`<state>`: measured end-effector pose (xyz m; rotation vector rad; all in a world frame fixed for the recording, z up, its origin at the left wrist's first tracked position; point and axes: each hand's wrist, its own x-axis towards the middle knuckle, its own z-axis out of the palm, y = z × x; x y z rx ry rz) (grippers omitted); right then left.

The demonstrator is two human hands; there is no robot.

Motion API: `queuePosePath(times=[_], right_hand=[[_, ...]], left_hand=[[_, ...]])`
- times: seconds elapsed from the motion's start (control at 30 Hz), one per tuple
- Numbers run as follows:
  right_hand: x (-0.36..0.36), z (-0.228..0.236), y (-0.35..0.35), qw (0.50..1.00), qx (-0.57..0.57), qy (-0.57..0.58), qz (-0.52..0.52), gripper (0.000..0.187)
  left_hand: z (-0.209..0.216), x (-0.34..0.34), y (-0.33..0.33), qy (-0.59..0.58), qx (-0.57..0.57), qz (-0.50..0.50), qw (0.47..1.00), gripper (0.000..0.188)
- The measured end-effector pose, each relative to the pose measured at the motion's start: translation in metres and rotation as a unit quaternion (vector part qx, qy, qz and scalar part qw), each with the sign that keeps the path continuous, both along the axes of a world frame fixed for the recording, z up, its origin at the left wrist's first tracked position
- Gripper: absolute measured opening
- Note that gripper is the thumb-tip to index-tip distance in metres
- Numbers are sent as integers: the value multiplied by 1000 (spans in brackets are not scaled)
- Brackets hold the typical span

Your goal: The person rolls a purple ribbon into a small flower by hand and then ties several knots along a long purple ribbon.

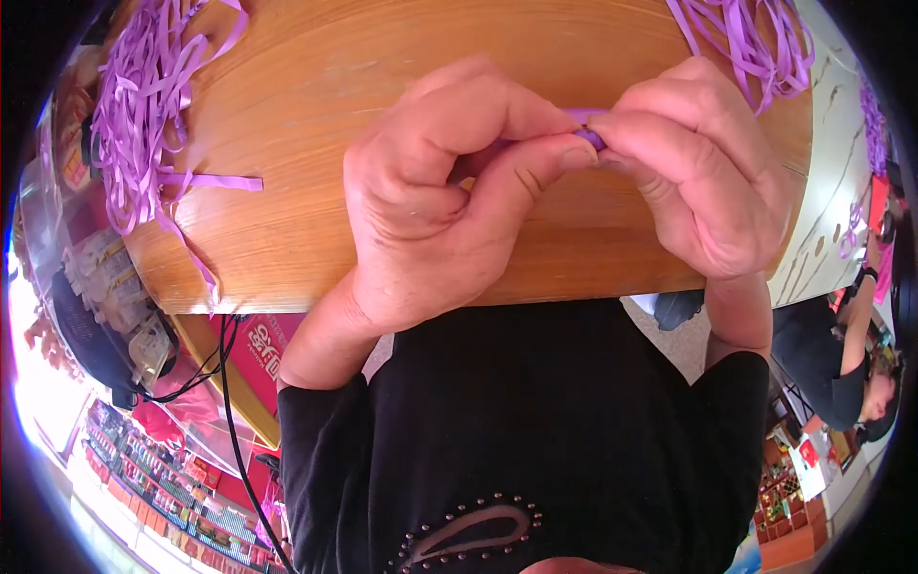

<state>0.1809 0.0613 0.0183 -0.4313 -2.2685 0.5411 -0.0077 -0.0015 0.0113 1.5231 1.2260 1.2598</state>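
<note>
Over the wooden table, my left hand (435, 191) and my right hand (712, 167) meet fingertip to fingertip. Both pinch a purple ribbon (581, 114), most of which my fingers cover. Between the fingertips shows a small, darker purple bunched part (592, 140) of it; whether it is a knot or a fold I cannot tell. Thumb and forefinger are closed on it in each hand.
A tangled heap of purple ribbons (143, 115) lies at the table's left, with ends trailing over its edge. Another ribbon heap (751, 43) sits far right. The wooden table (296, 105) adjoins a white marbled surface (818, 220). A co-worker in black (813, 364) is at right; black cables (229, 383) hang at left.
</note>
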Motion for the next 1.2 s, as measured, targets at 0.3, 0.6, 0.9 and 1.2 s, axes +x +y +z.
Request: queuePosePath(times=[0.3, 0.6, 0.9, 1.2], right_hand=[[0, 17, 0, 991, 71, -109, -18, 26], [1, 3, 3, 996, -89, 23, 0, 21], [4, 8, 6, 993, -107, 22, 36, 21], [2, 9, 5, 988, -142, 39, 37, 20]], left_hand=[[4, 7, 4, -40, -52, -28, 997, 9], [-2, 9, -1, -161, -84, -6, 983, 6], [-2, 3, -1, 22, 100, -24, 994, 16], [-1, 5, -1, 91, 101, -23, 990, 15]])
